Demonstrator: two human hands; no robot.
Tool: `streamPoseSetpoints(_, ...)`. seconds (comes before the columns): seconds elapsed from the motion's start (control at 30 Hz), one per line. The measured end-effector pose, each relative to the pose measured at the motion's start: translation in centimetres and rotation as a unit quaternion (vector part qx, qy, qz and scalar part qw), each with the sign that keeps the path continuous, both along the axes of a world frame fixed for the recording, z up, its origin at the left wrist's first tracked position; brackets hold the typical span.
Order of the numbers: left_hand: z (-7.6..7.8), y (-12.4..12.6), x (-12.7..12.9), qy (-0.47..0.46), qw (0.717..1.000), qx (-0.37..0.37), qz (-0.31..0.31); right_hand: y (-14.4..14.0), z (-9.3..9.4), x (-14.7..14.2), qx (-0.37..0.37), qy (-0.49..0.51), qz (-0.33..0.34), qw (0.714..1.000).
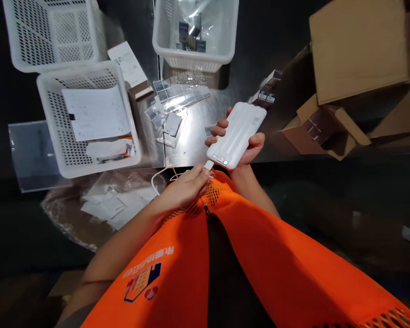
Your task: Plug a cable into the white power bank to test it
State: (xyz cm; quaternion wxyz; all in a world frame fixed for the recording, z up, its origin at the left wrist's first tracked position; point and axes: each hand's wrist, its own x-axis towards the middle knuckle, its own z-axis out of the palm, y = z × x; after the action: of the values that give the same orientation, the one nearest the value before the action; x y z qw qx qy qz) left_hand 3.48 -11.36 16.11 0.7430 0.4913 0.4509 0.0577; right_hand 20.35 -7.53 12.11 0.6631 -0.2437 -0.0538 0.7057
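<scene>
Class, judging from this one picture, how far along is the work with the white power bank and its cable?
Done: the right hand holds the power bank with its ports toward the person. In hand: the left hand holds the cable plug just short of the ports. Left: the plug is not yet seated.

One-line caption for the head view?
Right hand holds a white power bank while left hand brings a white cable plug to its port end.

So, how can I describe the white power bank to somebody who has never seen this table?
Start at the steel table and come to its near edge, above the orange vest. There the right hand holds up the white power bank, a ribbed slab. Unlike the baskets and cartons around, it has ports facing the left hand and its plug.
</scene>
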Motion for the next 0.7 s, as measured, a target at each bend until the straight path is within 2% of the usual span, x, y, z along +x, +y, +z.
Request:
streamPoseSetpoints(0.07,0.0,-0.1,0.0,0.075,0.993,0.089,-0.009,0.0,0.1,0.1,0.007,-0.013,0.002,1.0)
streamPoseSetpoints(0.1,0.1,-0.1,0.1,0.09,0.99,0.107,-0.016,0.0,0.1,0.2,0.017,-0.013,0.005,1.0)
streamPoseSetpoints(0.13,0.2,-0.2,0.3,0.084,0.992,0.096,-0.017,0.0,0.2,0.2,0.029,-0.011,0.007,1.0)
streamPoseSetpoints(0.27,0.4,-0.9,1.0,-0.024,0.997,-0.052,0.044,-0.2,0.5,0.1,0.035,-0.007,0.01,0.999)
streamPoseSetpoints(0.43,-0.2,-3.2,1.3,-0.056,0.978,-0.135,0.146,-1.0,0.9,-0.4,0.064,0.063,0.016,0.996)
streamPoseSetpoints(0.57,-0.1,-4.4,1.7,-0.068,0.966,-0.16,0.191,-1.7,1.0,-0.5,0.093,0.132,0.027,0.986)
streamPoseSetpoints(0.7,0.1,-4.0,2.0,-0.116,0.962,-0.168,0.183,-1.5,0.8,-0.5,0.066,0.148,0.052,0.985)
